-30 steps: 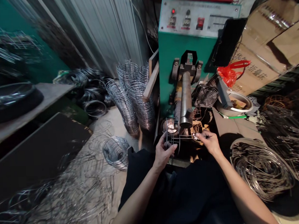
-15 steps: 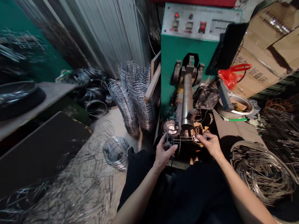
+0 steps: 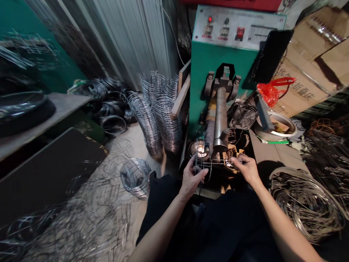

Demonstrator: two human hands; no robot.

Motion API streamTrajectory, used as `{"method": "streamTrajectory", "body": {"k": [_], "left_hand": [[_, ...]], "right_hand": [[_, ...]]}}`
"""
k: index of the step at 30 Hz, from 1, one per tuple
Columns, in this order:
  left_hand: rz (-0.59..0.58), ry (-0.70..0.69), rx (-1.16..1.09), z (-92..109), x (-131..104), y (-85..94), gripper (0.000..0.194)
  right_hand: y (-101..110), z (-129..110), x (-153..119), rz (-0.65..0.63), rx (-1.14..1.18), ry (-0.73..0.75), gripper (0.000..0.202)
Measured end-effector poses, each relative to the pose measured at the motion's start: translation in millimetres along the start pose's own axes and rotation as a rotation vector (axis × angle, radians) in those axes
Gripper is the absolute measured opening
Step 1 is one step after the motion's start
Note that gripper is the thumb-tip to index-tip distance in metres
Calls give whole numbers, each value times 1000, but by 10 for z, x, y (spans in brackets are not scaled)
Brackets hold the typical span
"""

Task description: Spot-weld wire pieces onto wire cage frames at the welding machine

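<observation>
My left hand (image 3: 193,176) is closed on a small wire frame (image 3: 204,160) of thin bent metal rods, thumb and fingers pinching its left side. On the other side, my right hand (image 3: 246,167) is closed, its thumb and fingertips pinched at the far right end of the same frame's wire. The frame lies just below and in front of the thick metal arm (image 3: 220,120) of a green machine (image 3: 209,57). Whether it touches the parts under that arm I cannot tell. Dark shadow hides the lower side of the frame.
Stacks of wire rings (image 3: 145,124) stand left of the machine, beside a wooden bar (image 3: 180,98). A wire bundle (image 3: 135,178) and loose wires cover the floor. At right are a metal bowl (image 3: 290,131), round wire grille (image 3: 244,116), and basket of wire pieces (image 3: 305,203).
The camera view has shifted slightly, so the machine appears a little further right and lower. Both hands keep their grip on the wire frame, almost unmoved.
</observation>
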State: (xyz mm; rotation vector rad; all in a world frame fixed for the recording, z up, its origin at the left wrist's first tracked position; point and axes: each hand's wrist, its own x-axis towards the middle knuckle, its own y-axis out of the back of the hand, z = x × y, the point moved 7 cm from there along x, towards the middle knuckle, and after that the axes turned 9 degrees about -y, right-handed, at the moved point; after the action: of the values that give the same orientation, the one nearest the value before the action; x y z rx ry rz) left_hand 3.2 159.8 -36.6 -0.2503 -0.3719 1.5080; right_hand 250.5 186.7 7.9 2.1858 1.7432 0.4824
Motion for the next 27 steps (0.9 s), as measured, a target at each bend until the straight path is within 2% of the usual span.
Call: {"method": "streamTrajectory", "body": {"k": [6,12,14,16,18,20,24,25,27], "left_hand": [[19,8,-11,9,19,7,92],[11,51,69,30,4,49,76],[-1,69,99,41,-16,59,71],[17,63,151,48,11,85,69],[18,61,189,26,65,84,65],[24,68,206,-3,96,77,62],[34,60,238,5,61,50,56],[39,60,240,12,47,42,54],[58,64,237,24,29,30,54]], "right_hand": [[18,-64,11,5,-19,35,59],[-24,-117,-27,39,-45,43,54],[-10,-58,-53,69,-79,31,49],[99,110,-40,101,-146,4,39],[359,411,-48,143,-269,-75,29],[783,791,-171,223,-370,-207,30],[1747,1582,-778,421,-518,-580,26],[1922,1764,-957,450,-549,-684,25],[2126,2078,-1273,466,-587,-865,22]]}}
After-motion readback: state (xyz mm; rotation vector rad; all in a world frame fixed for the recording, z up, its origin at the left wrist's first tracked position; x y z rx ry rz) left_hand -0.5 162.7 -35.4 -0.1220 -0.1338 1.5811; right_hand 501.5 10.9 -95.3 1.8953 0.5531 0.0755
